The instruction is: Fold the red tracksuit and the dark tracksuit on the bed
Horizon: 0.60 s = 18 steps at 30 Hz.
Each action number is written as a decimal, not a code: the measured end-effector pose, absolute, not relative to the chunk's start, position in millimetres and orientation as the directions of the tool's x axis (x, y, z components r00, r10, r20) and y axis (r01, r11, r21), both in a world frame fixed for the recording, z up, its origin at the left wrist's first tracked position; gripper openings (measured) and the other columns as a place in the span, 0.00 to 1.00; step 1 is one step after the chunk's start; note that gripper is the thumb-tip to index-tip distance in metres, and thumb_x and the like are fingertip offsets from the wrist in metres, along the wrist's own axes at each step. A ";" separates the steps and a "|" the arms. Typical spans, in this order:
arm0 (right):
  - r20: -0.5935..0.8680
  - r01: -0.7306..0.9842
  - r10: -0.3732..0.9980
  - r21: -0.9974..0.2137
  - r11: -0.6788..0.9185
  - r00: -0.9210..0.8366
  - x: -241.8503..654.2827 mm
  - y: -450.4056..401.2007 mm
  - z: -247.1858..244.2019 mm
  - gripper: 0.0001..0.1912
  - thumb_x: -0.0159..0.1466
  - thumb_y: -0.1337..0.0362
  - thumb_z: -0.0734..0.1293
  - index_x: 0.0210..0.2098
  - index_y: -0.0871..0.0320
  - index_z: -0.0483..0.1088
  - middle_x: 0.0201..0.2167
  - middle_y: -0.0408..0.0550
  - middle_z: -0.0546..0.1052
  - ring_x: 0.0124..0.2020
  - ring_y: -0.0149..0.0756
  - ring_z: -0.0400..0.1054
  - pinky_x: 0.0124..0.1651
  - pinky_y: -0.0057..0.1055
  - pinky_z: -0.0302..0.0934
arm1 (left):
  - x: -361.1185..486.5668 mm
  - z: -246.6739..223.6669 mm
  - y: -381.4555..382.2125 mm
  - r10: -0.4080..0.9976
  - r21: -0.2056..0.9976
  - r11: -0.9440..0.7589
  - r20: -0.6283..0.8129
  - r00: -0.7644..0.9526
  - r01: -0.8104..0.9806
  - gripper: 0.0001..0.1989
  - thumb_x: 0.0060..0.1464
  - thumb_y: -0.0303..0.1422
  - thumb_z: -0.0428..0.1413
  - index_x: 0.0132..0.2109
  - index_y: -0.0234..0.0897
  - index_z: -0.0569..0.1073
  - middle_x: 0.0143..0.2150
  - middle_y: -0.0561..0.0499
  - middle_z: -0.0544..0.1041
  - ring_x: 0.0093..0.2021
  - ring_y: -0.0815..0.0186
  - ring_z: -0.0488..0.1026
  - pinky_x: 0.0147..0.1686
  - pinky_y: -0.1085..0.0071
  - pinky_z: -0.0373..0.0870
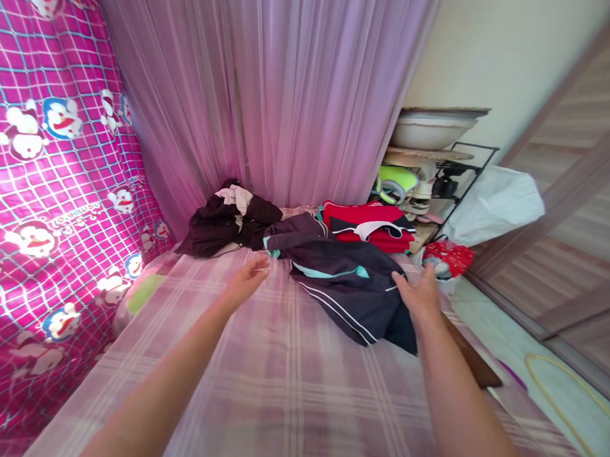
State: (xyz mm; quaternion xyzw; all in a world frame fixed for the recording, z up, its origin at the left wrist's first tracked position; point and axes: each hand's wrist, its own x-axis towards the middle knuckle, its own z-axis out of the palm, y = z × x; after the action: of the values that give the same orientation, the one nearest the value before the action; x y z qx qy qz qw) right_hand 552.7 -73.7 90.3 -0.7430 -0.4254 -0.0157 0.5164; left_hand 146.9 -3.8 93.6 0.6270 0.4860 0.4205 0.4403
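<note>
A dark garment [348, 277] with white stripes and turquoise trim lies loosely spread on the plaid bedsheet [279, 387]. My right hand [420, 292] is at its right side, thumb against the cloth and fingers apart; whether it grips any fabric is not clear. Just left of the garment, my left hand [248, 276] hovers over the sheet with fingers curved and apart, holding nothing. Behind the garment is a folded red and dark stack of clothes [370, 224]. A crumpled dark pile [230, 219] with a pale piece on top sits further left.
Purple curtains [290, 88] hang behind the bed, and a pink patterned cloth [60, 213] hangs at the left. On the right stand a rack with basins [431, 129], a white bag [496, 202] and a red bag [449, 257]. A brown board [468, 354] lies by the right edge.
</note>
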 end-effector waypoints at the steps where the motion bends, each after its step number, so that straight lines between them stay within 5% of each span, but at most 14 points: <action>1: 0.493 0.691 0.601 -0.708 -0.143 0.629 559.1 -81.4 91.1 0.45 0.54 0.50 0.68 0.64 0.69 0.58 0.60 0.68 0.69 0.59 0.58 0.64 0.59 0.51 0.61 | 145.2 83.6 -1.0 0.984 0.954 -0.122 0.080 0.161 0.273 0.27 0.49 0.42 0.61 0.56 0.38 0.73 0.52 0.43 0.78 0.45 0.60 0.76 0.46 0.62 0.73; 6: 0.543 0.839 0.779 -0.543 0.041 0.314 513.6 -126.9 89.2 0.20 0.64 0.51 0.61 0.46 0.55 0.75 0.48 0.55 0.78 0.51 0.48 0.71 0.55 0.46 0.64 | 160.6 53.3 7.9 0.982 0.897 -0.134 0.063 0.178 0.421 0.26 0.49 0.39 0.61 0.56 0.39 0.74 0.56 0.43 0.77 0.49 0.57 0.76 0.52 0.58 0.71; 11: 0.445 0.932 0.891 -0.351 0.084 0.087 474.5 -144.1 65.6 0.27 0.56 0.53 0.70 0.54 0.51 0.73 0.52 0.54 0.76 0.54 0.52 0.69 0.56 0.50 0.60 | 192.4 46.3 22.5 0.979 0.882 -0.107 0.012 0.205 0.460 0.37 0.45 0.42 0.65 0.63 0.41 0.68 0.65 0.40 0.69 0.58 0.50 0.71 0.54 0.58 0.69; 15: 0.313 0.887 0.949 -0.448 0.111 0.039 492.5 -142.4 71.5 0.12 0.61 0.62 0.63 0.40 0.52 0.78 0.36 0.49 0.81 0.39 0.44 0.74 0.48 0.42 0.64 | 214.1 42.9 38.6 0.984 0.932 0.108 -0.151 0.098 0.346 0.38 0.47 0.45 0.64 0.64 0.40 0.65 0.62 0.37 0.71 0.58 0.53 0.72 0.51 0.62 0.70; 18: 0.132 0.755 0.983 -0.630 0.181 -0.126 512.6 -149.5 97.0 0.12 0.62 0.59 0.62 0.34 0.53 0.77 0.33 0.45 0.81 0.35 0.40 0.73 0.41 0.34 0.65 | 224.3 42.0 50.4 0.980 0.942 0.146 -0.180 0.088 0.301 0.39 0.50 0.50 0.61 0.64 0.38 0.63 0.56 0.35 0.75 0.51 0.54 0.76 0.43 0.61 0.73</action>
State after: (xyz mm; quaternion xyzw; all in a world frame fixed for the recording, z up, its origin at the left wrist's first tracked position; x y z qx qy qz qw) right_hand 512.6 -149.5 97.0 -0.6035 -0.7199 0.2121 0.2693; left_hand 224.3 50.4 42.0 0.5530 0.5787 0.3478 0.4882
